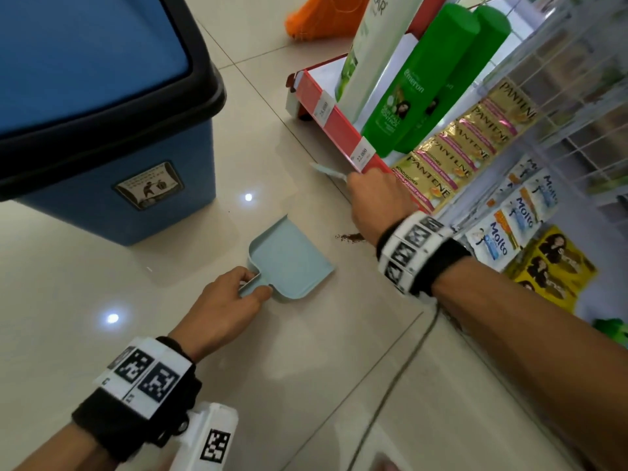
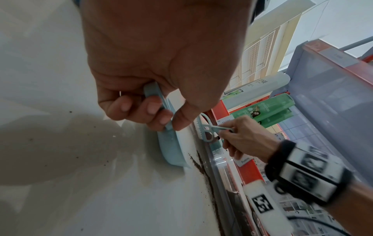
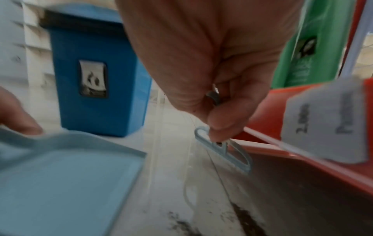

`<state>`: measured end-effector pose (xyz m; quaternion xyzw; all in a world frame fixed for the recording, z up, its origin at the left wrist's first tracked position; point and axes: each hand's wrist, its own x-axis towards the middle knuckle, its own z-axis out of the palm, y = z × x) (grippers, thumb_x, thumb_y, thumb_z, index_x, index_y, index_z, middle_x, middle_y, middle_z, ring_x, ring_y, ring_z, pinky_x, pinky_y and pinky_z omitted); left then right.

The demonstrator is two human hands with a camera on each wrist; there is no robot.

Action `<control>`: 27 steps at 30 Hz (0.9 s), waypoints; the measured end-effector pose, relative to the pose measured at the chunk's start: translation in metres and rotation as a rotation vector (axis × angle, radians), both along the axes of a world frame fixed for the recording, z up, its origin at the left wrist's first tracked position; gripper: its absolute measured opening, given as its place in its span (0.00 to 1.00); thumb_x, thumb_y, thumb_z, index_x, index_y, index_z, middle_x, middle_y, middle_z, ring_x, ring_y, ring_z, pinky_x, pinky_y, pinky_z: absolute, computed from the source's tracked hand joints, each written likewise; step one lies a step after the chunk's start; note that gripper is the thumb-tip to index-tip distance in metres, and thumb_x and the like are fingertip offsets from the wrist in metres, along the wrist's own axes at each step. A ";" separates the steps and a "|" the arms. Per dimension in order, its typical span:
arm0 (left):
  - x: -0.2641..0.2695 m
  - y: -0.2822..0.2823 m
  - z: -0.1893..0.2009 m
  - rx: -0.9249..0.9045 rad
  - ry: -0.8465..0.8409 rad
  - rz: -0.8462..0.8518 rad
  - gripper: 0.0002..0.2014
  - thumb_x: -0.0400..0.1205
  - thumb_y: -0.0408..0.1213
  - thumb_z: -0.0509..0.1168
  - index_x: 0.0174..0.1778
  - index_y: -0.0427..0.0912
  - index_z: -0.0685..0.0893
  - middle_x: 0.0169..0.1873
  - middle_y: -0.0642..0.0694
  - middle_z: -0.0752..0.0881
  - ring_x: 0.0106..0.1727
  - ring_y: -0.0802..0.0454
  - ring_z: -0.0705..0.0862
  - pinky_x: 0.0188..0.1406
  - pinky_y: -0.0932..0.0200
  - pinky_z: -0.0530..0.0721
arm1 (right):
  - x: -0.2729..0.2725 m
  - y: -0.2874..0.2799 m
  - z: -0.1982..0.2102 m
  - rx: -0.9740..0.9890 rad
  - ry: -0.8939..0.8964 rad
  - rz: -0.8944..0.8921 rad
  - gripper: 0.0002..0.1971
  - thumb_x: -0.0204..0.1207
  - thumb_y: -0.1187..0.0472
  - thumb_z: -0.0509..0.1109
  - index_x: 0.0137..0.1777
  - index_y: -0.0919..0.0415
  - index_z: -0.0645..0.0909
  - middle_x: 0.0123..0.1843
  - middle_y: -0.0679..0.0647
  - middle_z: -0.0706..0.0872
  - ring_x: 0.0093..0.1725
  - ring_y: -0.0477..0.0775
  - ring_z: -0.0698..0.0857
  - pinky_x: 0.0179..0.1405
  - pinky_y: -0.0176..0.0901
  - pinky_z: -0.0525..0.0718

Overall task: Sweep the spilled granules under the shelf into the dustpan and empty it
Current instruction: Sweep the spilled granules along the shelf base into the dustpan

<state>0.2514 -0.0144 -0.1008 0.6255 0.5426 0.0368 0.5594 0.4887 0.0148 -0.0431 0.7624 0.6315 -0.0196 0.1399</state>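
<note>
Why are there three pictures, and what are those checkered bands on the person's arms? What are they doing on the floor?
Those bands carry little cameras. One picture comes from a camera on the person's head, looking down; the other two come from the wrists, looking along each hand. The left hand has a grip on the handle of a light blue dustpan lying on the tiled floor. The right hand pinches a small light blue brush by the edge of the red shelf. Brown granules lie spilled along the foot of that shelf. A blue bin stands nearby, and green shampoo bottles stand on the shelf.
</note>
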 end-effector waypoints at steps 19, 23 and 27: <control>-0.002 -0.011 0.001 0.041 0.022 -0.044 0.11 0.83 0.49 0.62 0.52 0.47 0.81 0.44 0.50 0.84 0.41 0.53 0.81 0.37 0.57 0.75 | 0.021 -0.026 0.001 0.024 0.022 0.037 0.11 0.87 0.62 0.59 0.61 0.65 0.80 0.47 0.64 0.85 0.37 0.61 0.82 0.45 0.56 0.90; -0.003 -0.013 0.000 0.045 0.025 -0.047 0.10 0.83 0.50 0.63 0.50 0.48 0.81 0.43 0.50 0.85 0.41 0.53 0.82 0.36 0.57 0.76 | 0.027 -0.040 -0.005 -0.082 0.005 0.042 0.12 0.86 0.64 0.59 0.60 0.65 0.83 0.42 0.60 0.82 0.42 0.59 0.83 0.47 0.53 0.88; -0.008 -0.013 0.000 0.047 0.028 -0.033 0.09 0.83 0.49 0.63 0.50 0.48 0.81 0.44 0.50 0.85 0.41 0.54 0.82 0.36 0.58 0.76 | 0.037 -0.086 0.001 -0.153 -0.012 0.024 0.09 0.86 0.61 0.60 0.55 0.62 0.81 0.34 0.52 0.75 0.33 0.53 0.78 0.37 0.44 0.83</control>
